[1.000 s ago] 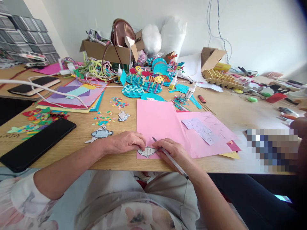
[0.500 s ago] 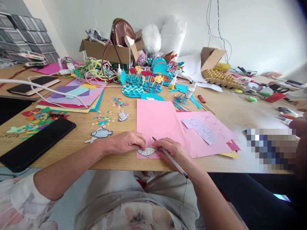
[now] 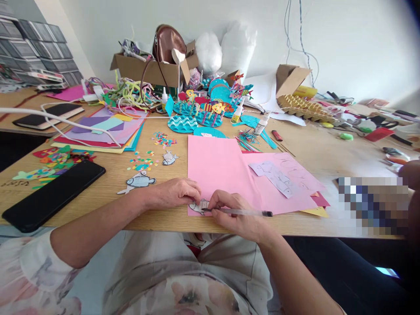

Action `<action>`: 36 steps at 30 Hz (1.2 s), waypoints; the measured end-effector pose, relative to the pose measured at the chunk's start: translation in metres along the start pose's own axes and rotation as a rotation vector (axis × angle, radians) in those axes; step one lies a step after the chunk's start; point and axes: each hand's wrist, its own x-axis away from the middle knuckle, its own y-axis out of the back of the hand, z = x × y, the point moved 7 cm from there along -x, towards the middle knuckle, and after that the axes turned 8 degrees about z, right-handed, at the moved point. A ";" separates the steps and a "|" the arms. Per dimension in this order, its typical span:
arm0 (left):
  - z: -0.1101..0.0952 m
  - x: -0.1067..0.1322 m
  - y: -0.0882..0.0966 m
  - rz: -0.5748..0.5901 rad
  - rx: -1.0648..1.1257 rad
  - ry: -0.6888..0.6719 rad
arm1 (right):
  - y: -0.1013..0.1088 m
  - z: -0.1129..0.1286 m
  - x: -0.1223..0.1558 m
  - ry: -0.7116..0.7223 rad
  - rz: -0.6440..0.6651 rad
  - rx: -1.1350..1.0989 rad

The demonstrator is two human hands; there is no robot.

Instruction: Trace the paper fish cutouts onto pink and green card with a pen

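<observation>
A sheet of pink paper (image 3: 215, 162) lies in front of me, near the table's front edge. On its lower left corner rests a grey paper fish cutout (image 3: 197, 205). My left hand (image 3: 184, 191) has its bent fingertips on the fish's upper edge, holding it against the sheet. My right hand (image 3: 234, 214) is closed round a pen (image 3: 251, 212), whose tip touches down by the fish's lower edge. The pen lies nearly level, its back end to the right. Part of the fish is hidden behind the right fingers.
To the left are more fish cutouts (image 3: 141, 180), coloured paper dots (image 3: 144, 164) and a black phone (image 3: 54, 194). Right of the sheet lies pink paper with fish drawings (image 3: 278, 179). Behind stand blue paper crafts (image 3: 183, 124) and a glue bottle (image 3: 261, 124). Another person's arm shows at the right edge.
The pen has swung from a slant to nearly level, and its tip has moved from the fish's upper right down to its lower edge. My left hand stays on the fish.
</observation>
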 end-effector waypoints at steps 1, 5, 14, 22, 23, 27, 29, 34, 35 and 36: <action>0.000 0.000 0.000 0.002 0.001 -0.001 | -0.002 -0.002 -0.002 0.006 0.007 -0.008; 0.000 0.001 0.000 0.001 0.005 -0.004 | -0.006 -0.004 -0.007 0.039 0.021 -0.043; 0.000 0.000 0.002 -0.005 0.010 -0.009 | -0.006 -0.001 -0.010 0.042 0.046 -0.013; -0.002 -0.002 0.002 0.004 0.011 0.002 | -0.007 0.005 -0.010 0.081 0.047 0.005; -0.003 -0.002 0.003 0.005 0.013 0.002 | -0.008 0.006 -0.011 0.089 0.046 0.008; -0.006 -0.002 0.004 0.003 0.027 0.002 | -0.010 0.007 -0.013 0.115 0.044 0.006; -0.006 -0.003 0.004 0.000 0.036 -0.001 | -0.012 0.008 -0.014 0.130 0.051 -0.004; -0.007 -0.003 0.004 -0.018 0.061 -0.014 | -0.015 0.007 -0.016 0.104 0.060 -0.001; -0.006 -0.003 0.004 -0.022 0.067 -0.017 | -0.016 0.006 -0.017 0.095 0.057 -0.005; -0.006 -0.003 0.004 -0.023 0.073 -0.021 | -0.017 0.005 -0.017 0.091 0.052 -0.012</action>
